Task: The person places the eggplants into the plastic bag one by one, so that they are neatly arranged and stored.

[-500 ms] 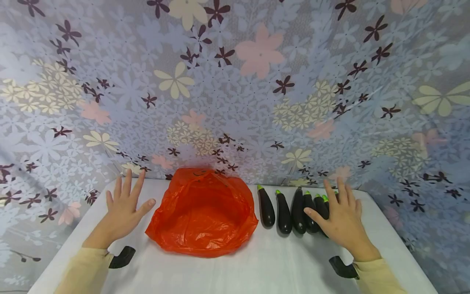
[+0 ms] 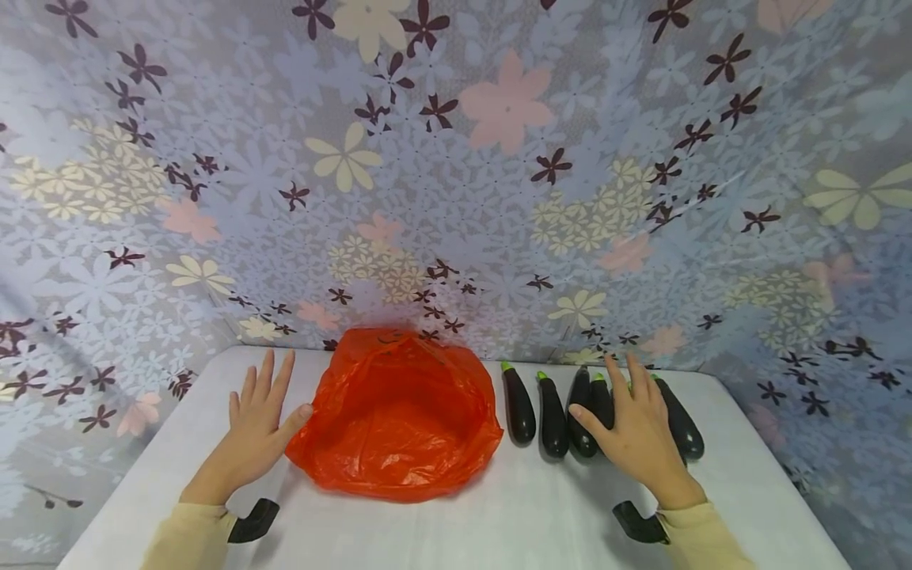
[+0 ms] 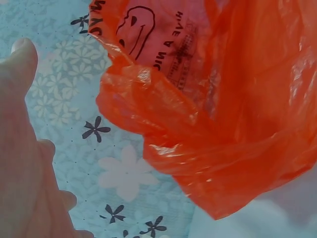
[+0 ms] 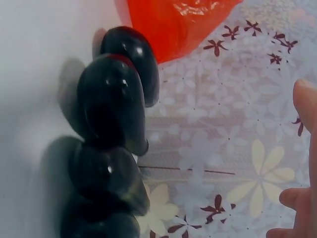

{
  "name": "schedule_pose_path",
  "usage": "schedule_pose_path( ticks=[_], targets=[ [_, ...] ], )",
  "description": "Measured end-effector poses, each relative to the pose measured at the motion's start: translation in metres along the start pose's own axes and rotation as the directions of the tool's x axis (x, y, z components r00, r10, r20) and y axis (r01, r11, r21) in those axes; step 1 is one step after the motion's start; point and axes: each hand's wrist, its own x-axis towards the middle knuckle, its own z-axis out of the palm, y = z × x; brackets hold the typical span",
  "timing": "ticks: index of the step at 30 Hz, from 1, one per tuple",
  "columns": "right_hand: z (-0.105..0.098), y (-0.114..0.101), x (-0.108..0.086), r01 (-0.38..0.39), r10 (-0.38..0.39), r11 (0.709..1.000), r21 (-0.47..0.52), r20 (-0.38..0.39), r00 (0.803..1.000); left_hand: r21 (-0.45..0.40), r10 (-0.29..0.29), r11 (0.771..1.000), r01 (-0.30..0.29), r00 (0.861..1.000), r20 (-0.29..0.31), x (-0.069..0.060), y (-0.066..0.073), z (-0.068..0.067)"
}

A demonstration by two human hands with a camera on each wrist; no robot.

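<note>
A red plastic bag (image 2: 399,427) lies on the white table with its mouth open toward the front; printing and a drawn face show on it in the left wrist view. My left hand (image 2: 249,431), fingers spread and holding nothing, is beside the bag's left edge, its thumb overlapping that edge in the head view. To the right of the bag several dark eggplants (image 2: 520,412) with green stem ends lie in a row. My right hand (image 2: 641,435) is over the right part of the row, fingers extended, holding nothing, and hides some eggplants. Eggplants (image 4: 111,99) also show beside it in the right wrist view.
A floral cloth (image 2: 456,198) hangs behind the white table (image 2: 484,530) and down both its sides. The rightmost eggplant (image 2: 680,419) lies to the right of my right hand, near the back of the table.
Both hands have moved inward, the left one rightward to the bag's edge and the right one leftward over the eggplants. The rightmost eggplant has come into clear view.
</note>
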Motion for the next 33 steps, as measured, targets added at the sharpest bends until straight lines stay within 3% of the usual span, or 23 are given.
schedule_pose_path(
  ticks=[14, 33],
  targets=[
    [0.025, -0.014, 0.003, -0.013, 0.01, 0.987, 0.16, 0.016, 1.0, -0.13, 0.031, 0.991, -0.035, 0.999, -0.031, -0.007, -0.007, 0.015],
    [0.055, -0.032, 0.01, -0.015, 0.003, 0.981, 0.194, 0.06, 0.998, -0.2, 0.015, 0.979, -0.026, 0.998, -0.053, -0.009, -0.014, 0.04]
  ],
)
